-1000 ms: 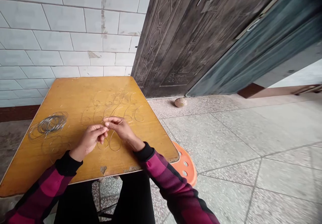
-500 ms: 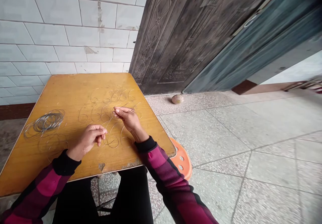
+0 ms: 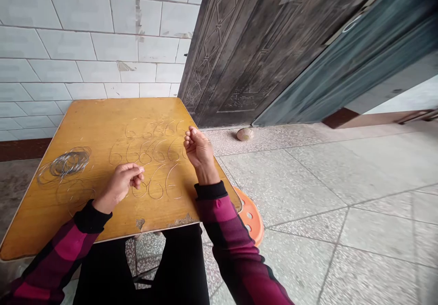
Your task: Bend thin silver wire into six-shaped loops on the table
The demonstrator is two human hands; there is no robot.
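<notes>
My left hand (image 3: 120,185) rests on the wooden table (image 3: 96,118) with its fingers pinched together at a thin wire loop (image 3: 139,189). My right hand (image 3: 199,150) is raised near the table's right edge, fingers closed; whatever it holds is too thin to see. Between and beyond the hands lie several wire pieces bent like the figure 6 (image 3: 150,152), set out in rows. A coil of grey wire (image 3: 68,163) lies to the left of my left hand.
The table stands against a white tiled wall (image 3: 85,44). A dark carved door (image 3: 260,44) is behind right. An orange plastic stool (image 3: 251,218) sits under the table's right corner. A small round stone (image 3: 245,134) lies on the tiled floor.
My hands were pinched together over the wire pieces. The right hand has moved away up and to the right edge of the table; the left hand stays nearly in place.
</notes>
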